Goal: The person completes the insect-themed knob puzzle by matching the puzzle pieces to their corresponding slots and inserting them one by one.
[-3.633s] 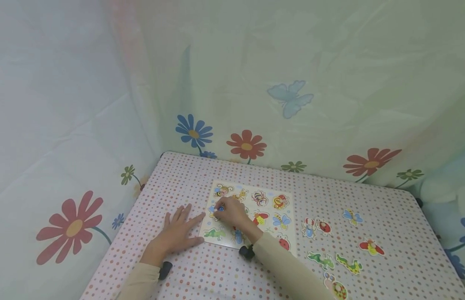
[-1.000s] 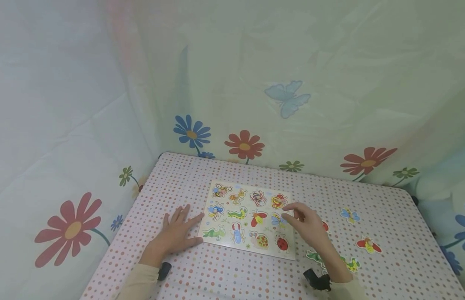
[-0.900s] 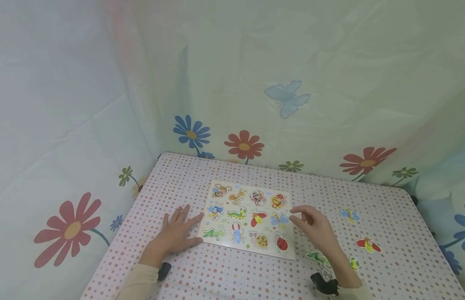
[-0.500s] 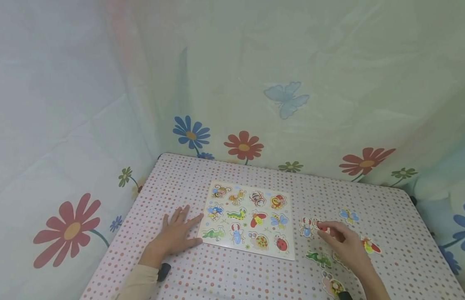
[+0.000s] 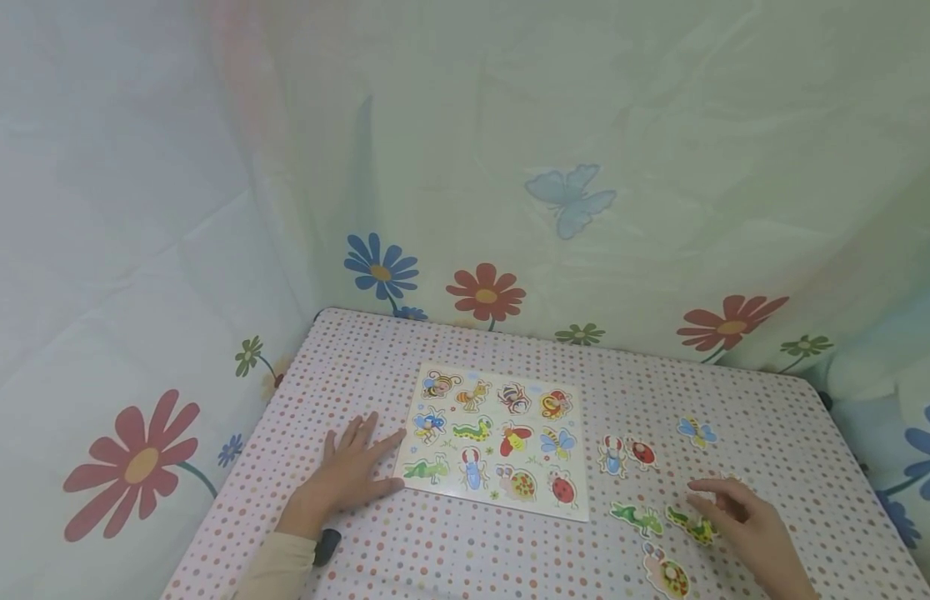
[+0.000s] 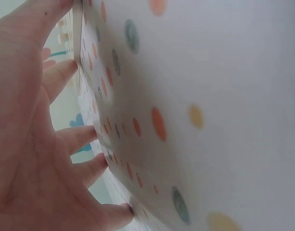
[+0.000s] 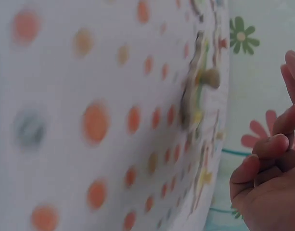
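The insect puzzle board (image 5: 540,502) lies on the dotted tabletop, with insect pictures in rows. My left hand (image 5: 348,475) rests spread on the cloth, thumb and index fingertip at the board's left edge; the left wrist view shows its fingertips against the surface. To the right of the board, my right hand (image 5: 753,529) hovers beside the green-and-yellow caterpillar piece (image 5: 690,525), fingers loosely bent, nothing seen between them. The right wrist view shows a knob (image 7: 210,78) standing up from a piece, apart from the fingers. My right hand mostly hides the red-winged insect piece.
Other loose pieces lie right of the board: a stag beetle (image 5: 612,457), a ladybug (image 5: 642,453), a blue-winged bee (image 5: 696,432), a green grasshopper (image 5: 636,518) and a snail (image 5: 666,572). A flower-printed curtain (image 5: 435,167) stands behind the table.
My right hand has left the blue insect at the board's left side, moved right past the ladybug piece, and come down near the caterpillar piece. My left hand has stayed in place.
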A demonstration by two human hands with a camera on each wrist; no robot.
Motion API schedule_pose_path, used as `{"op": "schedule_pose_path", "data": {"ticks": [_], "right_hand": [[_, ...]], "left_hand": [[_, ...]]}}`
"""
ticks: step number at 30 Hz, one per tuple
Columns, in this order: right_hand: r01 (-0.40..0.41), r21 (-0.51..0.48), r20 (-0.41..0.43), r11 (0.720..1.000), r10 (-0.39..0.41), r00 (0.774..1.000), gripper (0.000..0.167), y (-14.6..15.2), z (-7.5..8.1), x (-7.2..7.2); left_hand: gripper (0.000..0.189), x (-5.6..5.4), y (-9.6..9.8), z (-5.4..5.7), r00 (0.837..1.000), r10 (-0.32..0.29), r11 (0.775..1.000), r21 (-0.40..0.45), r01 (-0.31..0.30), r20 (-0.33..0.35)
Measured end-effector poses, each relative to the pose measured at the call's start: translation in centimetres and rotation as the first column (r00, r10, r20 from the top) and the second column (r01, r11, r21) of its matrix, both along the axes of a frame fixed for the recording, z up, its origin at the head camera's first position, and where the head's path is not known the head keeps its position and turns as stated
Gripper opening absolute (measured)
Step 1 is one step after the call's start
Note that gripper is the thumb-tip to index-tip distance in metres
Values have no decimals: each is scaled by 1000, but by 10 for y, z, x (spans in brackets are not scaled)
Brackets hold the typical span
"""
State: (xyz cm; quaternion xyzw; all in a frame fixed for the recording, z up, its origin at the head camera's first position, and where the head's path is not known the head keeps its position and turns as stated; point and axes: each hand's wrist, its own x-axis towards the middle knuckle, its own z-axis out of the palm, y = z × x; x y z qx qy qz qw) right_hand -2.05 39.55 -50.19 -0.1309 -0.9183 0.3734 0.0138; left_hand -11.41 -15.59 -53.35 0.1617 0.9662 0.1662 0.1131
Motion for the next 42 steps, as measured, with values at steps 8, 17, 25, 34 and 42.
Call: {"op": "schedule_pose_path", "data": {"ticks": [8,17,25,34,42], "right_hand": [[51,-7,287,999,-47,957,73,23,-6,6],[6,-29,322,1000,3,947,69,22,-12,4],[-16,-40,316,999,28,948,62,22,-15,4],[-8,-55,308,998,24,951,61,18,-15,3],[-31,-11,282,999,33,959,58,19,-21,1]], "left_hand": [[77,0,0,1,1000,1,1000,7,-1,5],[77,0,-1,2,1000,3,1000,-10,-3,10],[77,-1,0,2,1000,3,1000,-5,-3,9],[77,-1,0,0,1000,7,1000,3,-7,1],[78,-1,0,-3,1000,10,1000,-12,-10,0]]}}
